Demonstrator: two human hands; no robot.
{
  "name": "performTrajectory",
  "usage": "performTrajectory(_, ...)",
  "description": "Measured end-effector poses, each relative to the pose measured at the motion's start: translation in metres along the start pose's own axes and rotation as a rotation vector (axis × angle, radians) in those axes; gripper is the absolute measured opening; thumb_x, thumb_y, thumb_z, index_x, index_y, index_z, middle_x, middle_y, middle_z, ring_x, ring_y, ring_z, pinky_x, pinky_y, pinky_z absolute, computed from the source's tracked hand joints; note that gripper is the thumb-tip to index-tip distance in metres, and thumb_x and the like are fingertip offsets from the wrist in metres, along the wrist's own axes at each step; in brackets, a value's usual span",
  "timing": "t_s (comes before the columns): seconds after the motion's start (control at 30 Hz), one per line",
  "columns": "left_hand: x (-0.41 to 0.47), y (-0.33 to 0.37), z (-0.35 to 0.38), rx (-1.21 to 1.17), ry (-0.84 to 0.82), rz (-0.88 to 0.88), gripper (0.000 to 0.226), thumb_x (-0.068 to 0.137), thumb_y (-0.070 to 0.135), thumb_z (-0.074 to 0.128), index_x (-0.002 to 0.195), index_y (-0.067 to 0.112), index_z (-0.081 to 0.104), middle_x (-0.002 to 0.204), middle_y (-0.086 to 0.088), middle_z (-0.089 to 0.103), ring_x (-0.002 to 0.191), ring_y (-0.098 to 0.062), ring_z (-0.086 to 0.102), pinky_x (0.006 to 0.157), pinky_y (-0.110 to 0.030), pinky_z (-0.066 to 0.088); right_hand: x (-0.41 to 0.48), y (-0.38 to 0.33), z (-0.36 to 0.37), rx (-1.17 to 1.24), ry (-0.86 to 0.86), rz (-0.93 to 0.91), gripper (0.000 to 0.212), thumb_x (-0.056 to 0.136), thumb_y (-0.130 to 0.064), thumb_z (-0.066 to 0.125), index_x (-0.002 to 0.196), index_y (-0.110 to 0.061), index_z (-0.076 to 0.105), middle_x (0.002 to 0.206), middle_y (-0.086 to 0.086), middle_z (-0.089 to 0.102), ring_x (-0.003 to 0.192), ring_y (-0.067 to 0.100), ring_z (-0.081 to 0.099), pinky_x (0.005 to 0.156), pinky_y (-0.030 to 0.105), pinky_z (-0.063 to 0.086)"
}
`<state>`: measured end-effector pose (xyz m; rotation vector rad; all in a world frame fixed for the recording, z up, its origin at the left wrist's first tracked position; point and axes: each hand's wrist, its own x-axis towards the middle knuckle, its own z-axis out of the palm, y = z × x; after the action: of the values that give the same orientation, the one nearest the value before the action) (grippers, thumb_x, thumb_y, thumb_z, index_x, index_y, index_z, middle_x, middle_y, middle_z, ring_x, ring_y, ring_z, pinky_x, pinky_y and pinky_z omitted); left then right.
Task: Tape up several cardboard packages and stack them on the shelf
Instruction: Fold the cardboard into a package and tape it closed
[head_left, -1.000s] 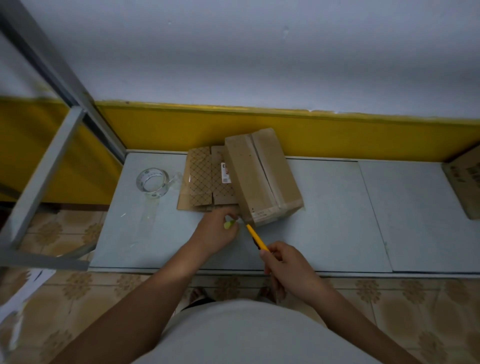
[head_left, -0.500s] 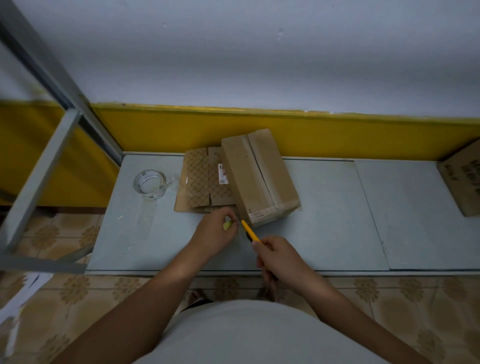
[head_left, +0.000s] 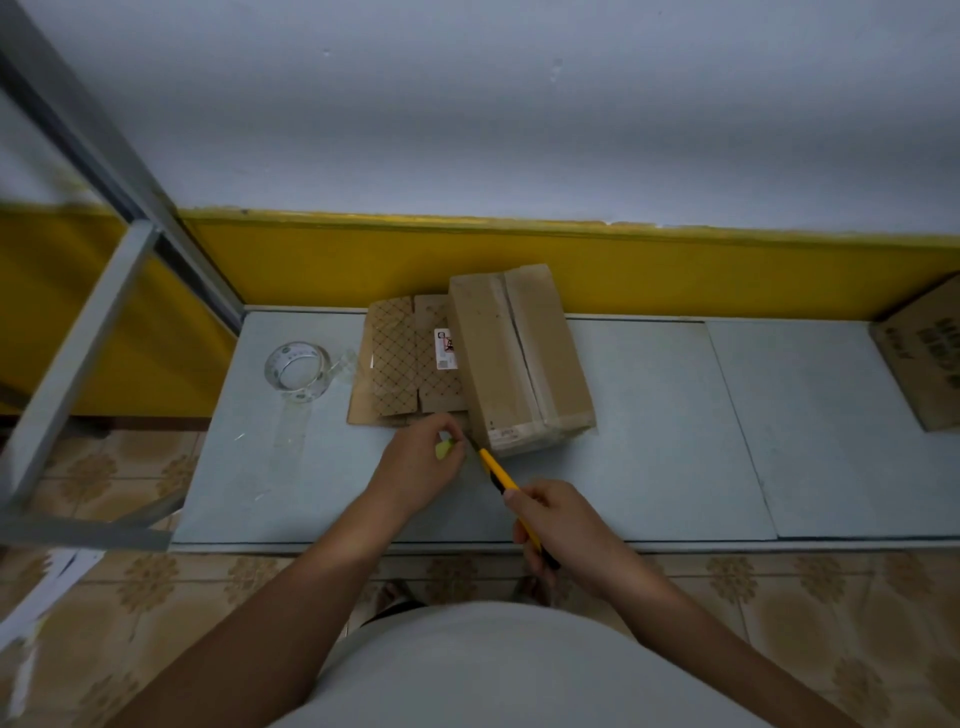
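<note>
A taped brown cardboard box (head_left: 519, 358) lies on the pale grey shelf board (head_left: 649, 441), angled toward me. Left of it a flattened patterned cardboard package (head_left: 405, 364) lies flat. My right hand (head_left: 566, 530) grips a yellow utility knife (head_left: 496, 475) whose tip points at the box's near left corner. My left hand (head_left: 421, 462) sits just left of that corner, pinching a small yellow-green piece (head_left: 444, 448) between its fingers. A clear tape roll (head_left: 297, 371) stands at the left, with a strip of tape trailing toward the front edge.
Another cardboard box (head_left: 924, 353) lies at the far right of the shelf. A grey metal frame post (head_left: 98, 291) runs up the left side. The yellow wall band runs behind the shelf; tiled floor and white paper scraps (head_left: 47, 587) lie below.
Both hands stay near the box's near left corner. The knife tip has crept slightly closer to that corner; the camera view shifted a little.
</note>
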<state>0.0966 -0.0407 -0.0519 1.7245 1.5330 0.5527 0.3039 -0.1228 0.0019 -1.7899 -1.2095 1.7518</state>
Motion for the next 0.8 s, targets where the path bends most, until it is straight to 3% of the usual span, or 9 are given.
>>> performTrajectory(0.2, 0.0, -0.002, -0.005, -0.043, 0.014, -0.011, 0.004, 0.097, 0.023, 0.069, 0.099, 0.027, 0.069, 0.102, 0.009, 0.07, 0.101, -0.014, 0.065, 0.092, -0.037, 0.054, -0.006, 0.008, 0.004, 0.028, -0.006, 0.034, 0.042, 0.107, -0.039, 0.052, 0.084, -0.005, 0.056, 0.053, 0.006, 0.056, 0.034, 0.021, 0.047, 0.038, 0.024, 0.036)
performTrajectory(0.37, -0.003, -0.01, -0.015, -0.042, 0.051, -0.006, 0.01, 0.098, 0.031, 0.069, 0.104, 0.037, 0.064, 0.1, 0.017, 0.068, 0.096, -0.007, 0.064, 0.081, -0.032, 0.053, -0.003, 0.021, 0.003, -0.068, -0.009, 0.007, 0.033, 0.105, -0.038, 0.054, 0.089, -0.01, 0.058, 0.054, 0.005, 0.059, 0.037, 0.022, 0.05, 0.04, 0.026, 0.042)
performTrajectory(0.5, -0.01, -0.027, -0.019, 0.156, 0.083, 0.053, 0.011, 0.1, 0.043, 0.066, 0.109, 0.041, 0.06, 0.089, 0.017, 0.065, 0.083, -0.011, 0.063, 0.07, -0.033, 0.05, 0.014, 0.047, -0.009, -0.488, 0.116, -0.108, 0.012, 0.097, -0.041, 0.062, 0.101, -0.03, 0.058, 0.087, -0.005, 0.065, 0.074, 0.012, 0.062, 0.064, 0.032, 0.048)
performTrajectory(0.63, -0.013, -0.054, -0.026, 0.31, 0.12, 0.231, 0.015, 0.098, 0.03, 0.072, 0.112, 0.027, 0.067, 0.103, 0.008, 0.07, 0.091, -0.018, 0.067, 0.076, -0.03, 0.044, 0.043, 0.076, -0.043, -0.985, 0.275, -0.274, 0.026, 0.097, -0.04, 0.061, 0.119, -0.028, 0.062, 0.109, 0.0, 0.059, 0.105, 0.024, 0.057, 0.085, 0.037, 0.044)
performTrajectory(0.8, -0.018, -0.079, -0.012, 0.518, -0.012, 0.29, 0.014, 0.097, 0.029, 0.069, 0.111, 0.028, 0.066, 0.106, 0.005, 0.069, 0.098, -0.025, 0.066, 0.079, -0.038, 0.043, 0.067, 0.094, -0.065, -0.973, 0.333, -0.29, 0.031, 0.094, -0.035, 0.069, 0.125, -0.032, 0.068, 0.115, 0.001, 0.057, 0.114, 0.028, 0.05, 0.088, 0.037, 0.034)
